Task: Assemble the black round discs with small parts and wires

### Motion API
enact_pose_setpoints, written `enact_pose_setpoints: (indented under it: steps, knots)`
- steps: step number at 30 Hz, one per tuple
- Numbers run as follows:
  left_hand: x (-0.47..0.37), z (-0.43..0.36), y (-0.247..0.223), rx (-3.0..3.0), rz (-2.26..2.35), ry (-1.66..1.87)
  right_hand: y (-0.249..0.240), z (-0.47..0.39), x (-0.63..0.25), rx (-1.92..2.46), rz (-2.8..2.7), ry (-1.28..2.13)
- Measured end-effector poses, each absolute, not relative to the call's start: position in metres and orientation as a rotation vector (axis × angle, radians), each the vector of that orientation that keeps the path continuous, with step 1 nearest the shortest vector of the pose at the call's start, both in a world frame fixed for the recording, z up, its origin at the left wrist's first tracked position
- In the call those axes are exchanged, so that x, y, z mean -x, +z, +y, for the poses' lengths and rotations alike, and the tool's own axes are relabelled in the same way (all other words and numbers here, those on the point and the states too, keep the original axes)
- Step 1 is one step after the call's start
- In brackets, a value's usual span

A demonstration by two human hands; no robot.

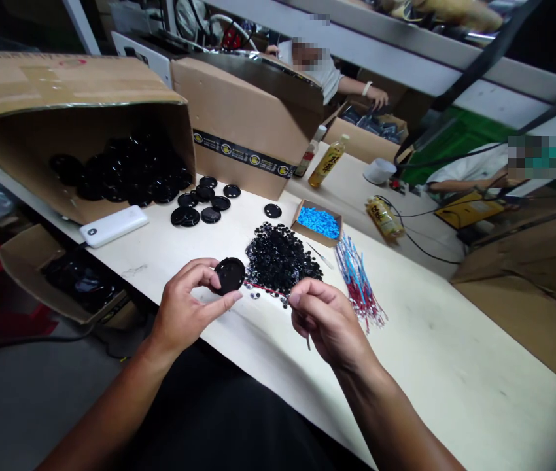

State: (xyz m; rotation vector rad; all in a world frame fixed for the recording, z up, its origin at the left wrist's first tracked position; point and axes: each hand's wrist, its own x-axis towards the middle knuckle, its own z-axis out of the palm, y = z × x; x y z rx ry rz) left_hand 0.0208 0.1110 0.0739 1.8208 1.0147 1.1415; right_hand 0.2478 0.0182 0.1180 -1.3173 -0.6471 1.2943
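Observation:
Between the thumb and fingers of my left hand (187, 304) is a round black plastic cap (229, 275), its face tilted up towards me. A thin red wire (264, 286) runs from the cap's right side to my right hand (324, 317), whose thumb and forefinger pinch its other end. A thin grey end sticks out below the right hand's fingers. Just beyond both hands lies a heap of small black round pieces (280, 258). To the right is a bundle of red and blue wires (360, 284), beside a small carton of blue parts (318, 222).
More black caps (210, 214) lie near a large tipped carton (74, 72) filled with them. A white power bank (114, 226) rests at the left table edge. Bottles (329, 161) stand behind the cardboard. Two people sit across, one with a hand (379, 97) over a box.

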Motion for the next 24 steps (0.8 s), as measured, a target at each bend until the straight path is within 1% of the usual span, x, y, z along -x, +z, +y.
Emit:
enact_pose_setpoints:
  steps: [7,17,24]
  knots:
    - [-0.025,0.109,0.076,-1.784,0.999,1.130,0.115,0.020,-0.244,1.286,-0.608,1.365]
    - [-0.020,0.109,0.076,-1.308,0.918,0.867,0.122,0.019,-0.245,1.263,-0.738,1.510]
    - [-0.022,0.109,0.076,-1.201,0.906,0.886,0.134,0.015,-0.237,1.295,-0.850,1.607]
